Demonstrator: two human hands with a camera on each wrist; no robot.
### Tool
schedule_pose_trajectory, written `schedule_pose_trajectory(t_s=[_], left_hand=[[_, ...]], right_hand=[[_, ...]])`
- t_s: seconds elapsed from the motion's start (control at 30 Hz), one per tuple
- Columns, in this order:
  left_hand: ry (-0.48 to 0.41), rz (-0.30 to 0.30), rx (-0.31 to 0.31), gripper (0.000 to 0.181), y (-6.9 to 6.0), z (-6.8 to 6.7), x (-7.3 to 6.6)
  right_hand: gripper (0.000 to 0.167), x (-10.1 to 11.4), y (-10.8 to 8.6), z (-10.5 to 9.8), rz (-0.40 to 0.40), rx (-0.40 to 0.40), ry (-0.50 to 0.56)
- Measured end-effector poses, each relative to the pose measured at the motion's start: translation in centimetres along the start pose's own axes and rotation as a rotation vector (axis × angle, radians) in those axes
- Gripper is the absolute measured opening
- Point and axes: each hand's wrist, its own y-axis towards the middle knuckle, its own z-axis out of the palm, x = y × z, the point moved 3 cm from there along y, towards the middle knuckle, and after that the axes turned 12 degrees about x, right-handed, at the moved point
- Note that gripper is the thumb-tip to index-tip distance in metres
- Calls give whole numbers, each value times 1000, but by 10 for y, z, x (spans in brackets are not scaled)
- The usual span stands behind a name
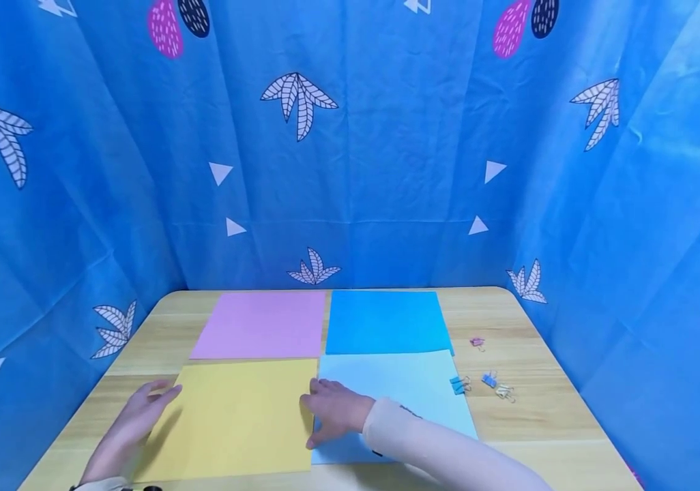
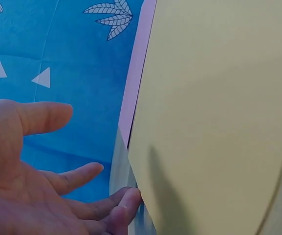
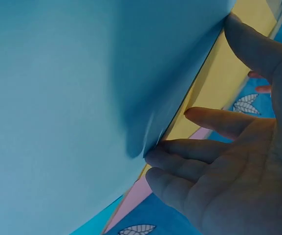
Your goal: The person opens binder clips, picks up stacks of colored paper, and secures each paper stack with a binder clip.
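Four coloured sheets lie on the wooden table: a pink one point(image 1: 264, 325) and a blue one point(image 1: 387, 322) at the back, a yellow one point(image 1: 239, 423) and a light blue one point(image 1: 399, 375) in front. My right hand point(image 1: 334, 409) touches the seam between the yellow and light blue sheets, fingers spread; the right wrist view shows its fingertips along the light blue sheet's edge point(image 3: 82, 98). At the yellow sheet's left edge is my left hand point(image 1: 135, 423), fingers apart and holding nothing. In the left wrist view its lower fingertips are by the yellow sheet's edge point(image 2: 219, 98).
Several small binder clips lie on the right of the table point(image 1: 528, 354): a pink one point(image 1: 477, 341), a blue one point(image 1: 488, 380), a pale yellow one point(image 1: 504, 391), and a teal one point(image 1: 458, 385) at the light blue sheet's right edge. Blue patterned curtains surround the table.
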Motion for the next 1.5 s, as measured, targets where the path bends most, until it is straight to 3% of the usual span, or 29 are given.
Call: schedule_pose_trajectory(t_s=[0.23, 0.33, 0.57, 0.83, 1.03, 1.17, 1.5], left_hand=[[-74, -49, 2, 94, -2, -11, 6], [-98, -36, -9, 88, -3, -12, 5], [-66, 9, -45, 86, -3, -6, 2], [-217, 49, 10, 73, -1, -4, 5], [-322, 38, 12, 89, 0, -7, 8], [-282, 20, 12, 96, -2, -7, 6], [-68, -15, 40, 107, -1, 2, -10]], right_hand=[[71, 2, 0, 1, 21, -14, -12], [71, 2, 1, 0, 23, -19, -14], [70, 0, 0, 1, 21, -28, -12], [68, -2, -2, 0, -4, -44, -12], [67, -1, -3, -1, -11, -35, 12], [66, -1, -2, 1, -20, -33, 20], [66, -3, 0, 4, -4, -45, 6]])
